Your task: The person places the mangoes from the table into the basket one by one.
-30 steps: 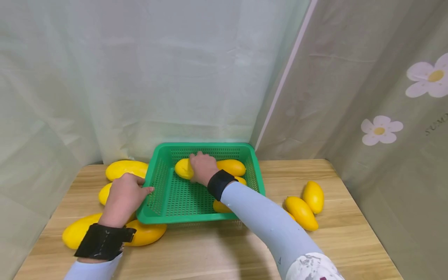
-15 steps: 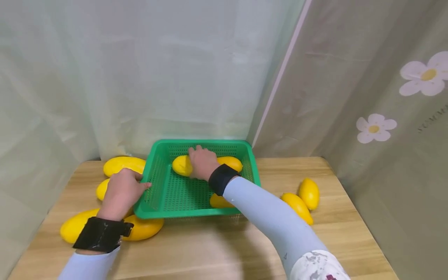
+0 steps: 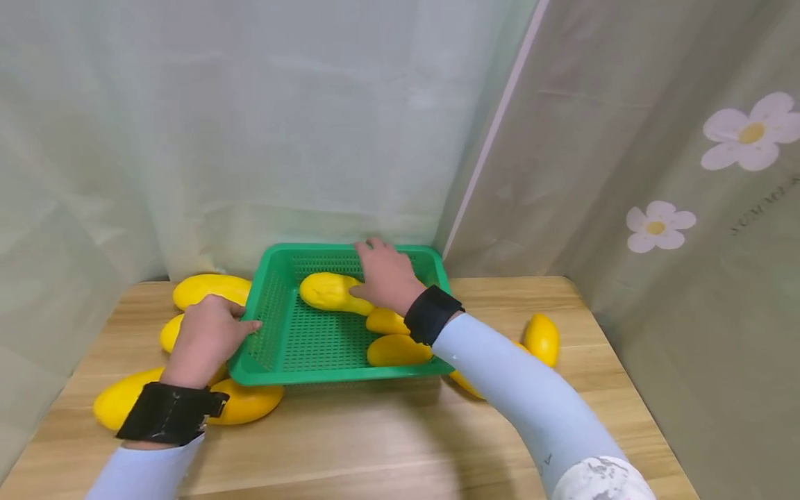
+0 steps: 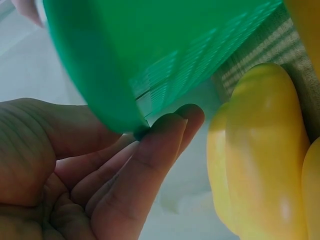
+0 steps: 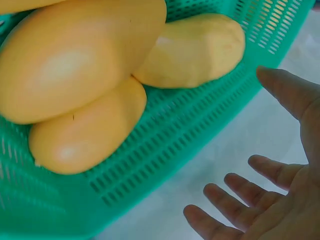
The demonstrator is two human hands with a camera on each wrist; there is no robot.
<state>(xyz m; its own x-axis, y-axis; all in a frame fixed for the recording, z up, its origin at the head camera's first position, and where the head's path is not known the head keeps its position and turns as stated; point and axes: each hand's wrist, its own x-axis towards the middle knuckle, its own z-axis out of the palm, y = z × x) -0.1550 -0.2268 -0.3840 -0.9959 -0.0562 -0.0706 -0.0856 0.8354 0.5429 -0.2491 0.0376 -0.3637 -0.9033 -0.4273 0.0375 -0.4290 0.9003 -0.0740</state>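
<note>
A green plastic basket [image 3: 325, 378] stands on the table, several yellow fruits inside. My left hand [image 3: 209, 337] pinches its left rim between thumb and fingers, as the left wrist view shows on the green rim [image 4: 85, 55]. A lumpy yellow fruit [image 3: 326, 292] with a narrower right end lies toward the back of the basket. Over the back right part, my right hand [image 3: 389, 278] has spread fingers, and the right wrist view shows nothing in its grasp. A mango-like fruit [image 3: 400, 351] lies at the front right inside; another sits behind it, partly hidden by my right arm.
Left of the basket, several larger yellow fruits [image 3: 125, 399] lie on the wooden table [image 3: 350, 444], one partly under the basket's front left corner. To the right are smaller yellow mango-like fruits [image 3: 541, 339], some hidden by my sleeve. Curtains [image 3: 312, 139] hang behind.
My right hand has let go of the lumpy yellow fruit and moved right, fingers spreading. That fruit stays in the basket. My left hand keeps its hold on the rim; the head view has shifted slightly.
</note>
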